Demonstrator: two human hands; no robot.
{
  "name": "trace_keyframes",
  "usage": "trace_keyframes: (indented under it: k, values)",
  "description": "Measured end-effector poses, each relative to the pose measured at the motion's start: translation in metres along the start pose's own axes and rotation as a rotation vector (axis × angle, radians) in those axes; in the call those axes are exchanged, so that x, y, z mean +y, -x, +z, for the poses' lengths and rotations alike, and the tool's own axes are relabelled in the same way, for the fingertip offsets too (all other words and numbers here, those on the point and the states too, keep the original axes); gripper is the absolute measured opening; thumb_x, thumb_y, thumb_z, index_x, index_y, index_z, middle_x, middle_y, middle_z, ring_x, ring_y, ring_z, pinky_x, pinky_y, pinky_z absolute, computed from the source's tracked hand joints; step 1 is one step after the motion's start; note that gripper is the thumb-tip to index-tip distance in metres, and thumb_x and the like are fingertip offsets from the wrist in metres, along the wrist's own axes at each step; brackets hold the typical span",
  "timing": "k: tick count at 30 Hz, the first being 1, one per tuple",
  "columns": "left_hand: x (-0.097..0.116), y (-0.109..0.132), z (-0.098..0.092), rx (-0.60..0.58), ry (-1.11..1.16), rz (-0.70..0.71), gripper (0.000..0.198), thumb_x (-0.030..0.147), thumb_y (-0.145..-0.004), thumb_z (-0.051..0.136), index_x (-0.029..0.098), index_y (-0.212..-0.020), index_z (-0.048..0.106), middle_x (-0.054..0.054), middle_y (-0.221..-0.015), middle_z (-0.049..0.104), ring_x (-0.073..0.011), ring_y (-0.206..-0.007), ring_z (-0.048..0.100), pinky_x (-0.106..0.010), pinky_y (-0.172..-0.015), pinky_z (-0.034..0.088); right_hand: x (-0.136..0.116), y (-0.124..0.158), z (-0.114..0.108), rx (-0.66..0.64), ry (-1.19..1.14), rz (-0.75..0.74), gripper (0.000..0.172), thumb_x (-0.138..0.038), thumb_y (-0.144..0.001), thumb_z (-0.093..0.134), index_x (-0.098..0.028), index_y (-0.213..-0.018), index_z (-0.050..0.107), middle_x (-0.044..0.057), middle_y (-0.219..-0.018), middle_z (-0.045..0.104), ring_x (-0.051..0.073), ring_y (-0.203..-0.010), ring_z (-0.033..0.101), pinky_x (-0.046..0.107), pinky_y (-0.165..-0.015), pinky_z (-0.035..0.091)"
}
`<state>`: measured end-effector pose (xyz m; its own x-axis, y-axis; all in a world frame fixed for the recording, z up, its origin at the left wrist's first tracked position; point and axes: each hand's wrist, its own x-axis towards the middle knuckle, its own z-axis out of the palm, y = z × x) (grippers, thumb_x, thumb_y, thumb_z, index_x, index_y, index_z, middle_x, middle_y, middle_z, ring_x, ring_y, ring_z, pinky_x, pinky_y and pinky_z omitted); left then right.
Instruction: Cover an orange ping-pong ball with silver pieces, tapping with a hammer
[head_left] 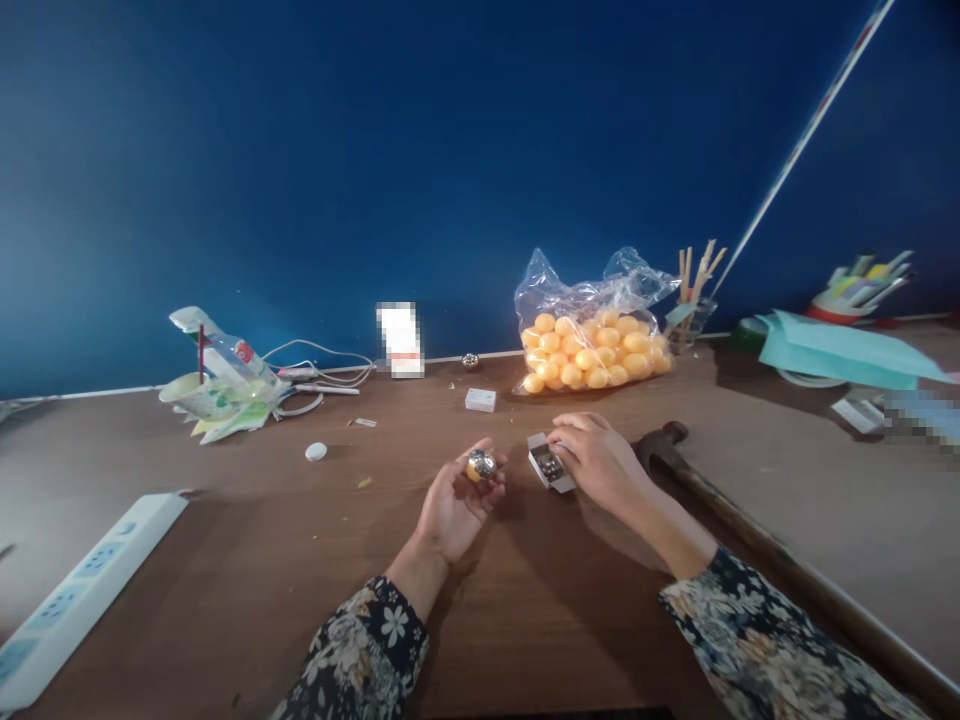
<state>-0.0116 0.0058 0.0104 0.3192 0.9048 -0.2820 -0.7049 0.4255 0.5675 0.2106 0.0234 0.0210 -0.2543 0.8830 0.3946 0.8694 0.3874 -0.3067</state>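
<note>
My left hand (456, 503) is closed round a small orange ball covered in shiny metal bits (481, 465), held just above the brown table (225, 590). My right hand (596, 455) rests on a small open white box (548, 466) of dark metal pieces, with its fingers curled over the box's far end. The two hands are a short gap apart near the middle of the table.
A clear plastic bag of orange balls (592, 345) lies behind the hands by the blue wall. A hammer (750, 540) stretches along the right. A small white box (480, 400), a white power strip (82, 590), litter and cables (232, 385) and turquoise paper (832, 350) lie around.
</note>
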Motion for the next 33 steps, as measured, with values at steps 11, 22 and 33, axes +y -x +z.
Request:
trace_keyframes:
  k: [11,22,33]
  values:
    - [0.0,-0.005,-0.002,0.053,-0.031,-0.023,0.028,0.022,-0.089,0.048,0.008,-0.111,0.06,-0.012,-0.088,0.07,-0.0121,-0.066,0.066,-0.021,-0.062,0.056,0.001,-0.003,-0.014,-0.077,0.087,0.001,0.02,-0.015,-0.085,0.054,-0.021,-0.082,0.073,0.008,-0.113,0.064,0.023,-0.104,0.053,0.033,-0.089,0.044]
    - [-0.002,-0.002,-0.001,0.076,-0.052,0.014,0.028,0.02,-0.086,0.052,0.009,-0.111,0.06,-0.012,-0.09,0.071,-0.0124,-0.07,0.067,-0.02,-0.064,0.056,-0.027,-0.012,-0.003,-0.24,0.361,-0.01,0.024,-0.006,-0.081,0.052,-0.019,-0.08,0.073,0.013,-0.108,0.064,0.026,-0.102,0.05,0.032,-0.074,0.046]
    - [-0.005,-0.004,0.001,0.091,-0.092,0.109,0.03,0.016,-0.084,0.055,0.009,-0.113,0.059,-0.01,-0.089,0.071,-0.0151,-0.077,0.069,-0.022,-0.068,0.057,-0.021,-0.01,0.006,-0.234,0.323,0.012,0.024,-0.004,-0.083,0.049,-0.017,-0.083,0.069,0.013,-0.099,0.064,0.024,-0.099,0.052,0.032,-0.08,0.044]
